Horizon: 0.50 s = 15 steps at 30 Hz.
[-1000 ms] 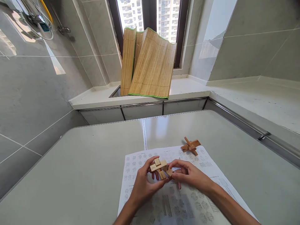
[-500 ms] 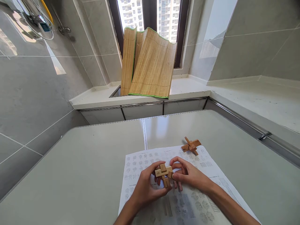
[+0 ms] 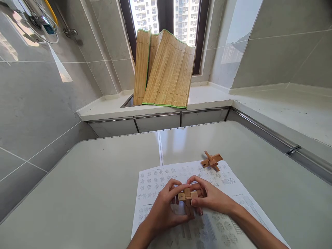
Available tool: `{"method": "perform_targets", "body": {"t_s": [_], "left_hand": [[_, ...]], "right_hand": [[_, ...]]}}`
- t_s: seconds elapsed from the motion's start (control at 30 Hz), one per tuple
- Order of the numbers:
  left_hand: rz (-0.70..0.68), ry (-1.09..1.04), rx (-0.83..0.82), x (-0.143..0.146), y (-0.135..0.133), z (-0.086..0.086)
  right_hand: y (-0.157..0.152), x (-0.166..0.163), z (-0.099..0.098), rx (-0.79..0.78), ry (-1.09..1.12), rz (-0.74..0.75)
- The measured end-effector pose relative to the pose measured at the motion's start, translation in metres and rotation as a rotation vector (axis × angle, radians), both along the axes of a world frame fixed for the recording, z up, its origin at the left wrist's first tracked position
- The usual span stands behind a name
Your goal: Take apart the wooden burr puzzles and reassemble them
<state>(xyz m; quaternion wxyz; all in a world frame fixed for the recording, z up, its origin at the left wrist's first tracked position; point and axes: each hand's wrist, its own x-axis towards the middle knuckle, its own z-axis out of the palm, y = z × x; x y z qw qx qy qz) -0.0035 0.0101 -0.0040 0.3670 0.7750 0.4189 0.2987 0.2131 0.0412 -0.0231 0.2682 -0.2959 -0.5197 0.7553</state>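
A light wooden burr puzzle (image 3: 187, 195) of interlocking blocks is held between both hands above a printed sheet (image 3: 158, 180). My left hand (image 3: 166, 205) grips it from the left, fingers over the top and thumb beneath. From the right, my right hand (image 3: 210, 197) pinches its right side, with the thumb on the front and the fingers partly hidden behind. A dark mark shows on the left block end. Farther back, a second, darker wooden burr puzzle (image 3: 212, 161) lies at the sheet's upper edge, apart from both hands.
The sheet, covered in small diagrams, lies on a pale glossy table (image 3: 103, 180) with a seam. Behind the table, a folded bamboo mat (image 3: 168, 72) stands on the window ledge (image 3: 207, 93). A metal rail (image 3: 264, 128) runs along the right.
The wooden puzzle has turned and shifted slightly right and down. My right hand's thumb and fingers have closed around its right side; my left fingers now reach farther over its top.
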Motion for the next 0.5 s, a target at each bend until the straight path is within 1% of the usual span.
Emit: {"method": "perform_targets", "body": {"t_s": [0.13,0.23,0.37,0.5], "left_hand": [[-0.012,-0.014,0.005,0.0003,-0.0001,0.0013],[0.002,-0.034,0.018,0.0007,0.0006,0.0012],[0.038,-0.076,0.032,0.0011,0.0021,0.0032],[0.114,-0.124,-0.014,0.0004,0.0029,0.0052]], "right_hand": [[-0.0020,-0.0023,0.0004,-0.018,0.048,-0.027],[-0.0035,-0.0042,0.0021,0.005,0.057,-0.050],[-0.0042,-0.0046,0.0054,0.127,0.031,-0.071],[-0.0043,-0.0036,0.0063,0.247,-0.108,-0.136]]}}
